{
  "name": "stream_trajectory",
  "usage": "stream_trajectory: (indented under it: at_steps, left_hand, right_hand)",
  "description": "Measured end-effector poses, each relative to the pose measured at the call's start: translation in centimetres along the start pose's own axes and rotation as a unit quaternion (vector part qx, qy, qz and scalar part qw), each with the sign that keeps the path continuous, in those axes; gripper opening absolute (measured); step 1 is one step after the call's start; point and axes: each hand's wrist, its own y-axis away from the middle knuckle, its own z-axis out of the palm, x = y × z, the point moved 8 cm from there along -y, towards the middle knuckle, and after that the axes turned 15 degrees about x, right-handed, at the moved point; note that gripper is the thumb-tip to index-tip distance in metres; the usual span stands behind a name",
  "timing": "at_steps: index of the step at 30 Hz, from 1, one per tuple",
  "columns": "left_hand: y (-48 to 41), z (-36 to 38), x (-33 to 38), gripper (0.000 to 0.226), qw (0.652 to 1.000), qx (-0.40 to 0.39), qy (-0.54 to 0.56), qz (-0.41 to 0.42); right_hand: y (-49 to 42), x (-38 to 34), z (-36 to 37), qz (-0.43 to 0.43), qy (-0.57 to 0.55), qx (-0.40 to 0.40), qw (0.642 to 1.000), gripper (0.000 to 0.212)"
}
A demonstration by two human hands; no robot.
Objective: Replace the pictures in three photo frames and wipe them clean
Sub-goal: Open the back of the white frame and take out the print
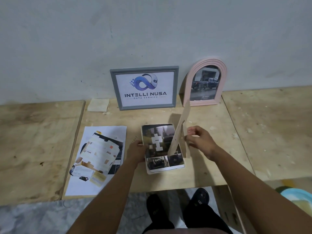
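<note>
A pale rectangular photo frame (148, 171) lies flat near the table's front edge, with a dark printed picture (158, 159) showing inside it. My left hand (135, 149) presses on the frame's left edge. My right hand (198, 141) grips the brown backing board (179, 129), which stands tilted on edge over the frame's right side. A grey frame (118, 92) with a logo print leans on the wall behind. To its right stands a pink arched frame (188, 85) holding a car picture.
A stack of loose printed pictures (99, 152) lies on a white sheet (108, 130) left of the flat frame. A folded pale cloth (98, 105) rests by the wall at the back left. The plywood table (211, 166) ends just in front of me.
</note>
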Motion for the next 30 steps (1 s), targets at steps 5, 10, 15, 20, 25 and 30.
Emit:
stream_trajectory:
  at_steps: [5, 10, 15, 20, 25, 30]
  left_hand:
    - [-0.7, -0.1, 0.8, 0.015, 0.997, 0.012, -0.043, 0.055]
    - [-0.2, 0.0, 2.4, 0.010, 0.994, 0.020, -0.073, 0.079]
    - [-0.8, 0.2, 2.2, 0.007, 0.992, 0.028, -0.086, 0.086]
    - [-1.9, 0.4, 1.2, 0.012, 0.993, 0.038, -0.089, 0.074]
    - [-2.1, 0.6, 1.1, 0.013, 0.991, 0.040, -0.101, 0.078]
    - [-2.0, 0.7, 1.1, 0.008, 0.988, 0.056, -0.118, 0.088]
  right_hand:
    - [-1.8, -1.7, -5.9, -0.030, -0.005, 0.088, 0.996, 0.024]
    - [-2.6, -4.7, -12.1, -0.100, 0.122, 0.232, 0.960, 0.037]
    - [-4.2, -4.4, -12.5, -0.126, 0.435, 0.234, 0.860, 0.056]
    - [-5.5, -0.5, -9.0, -0.104, 0.557, 0.168, 0.806, 0.043]
    - [-5.1, 2.0, -7.0, -0.112, 0.586, 0.126, 0.793, 0.047]
    - [-3.2, 3.2, -3.9, -0.161, 0.559, 0.028, 0.813, 0.047]
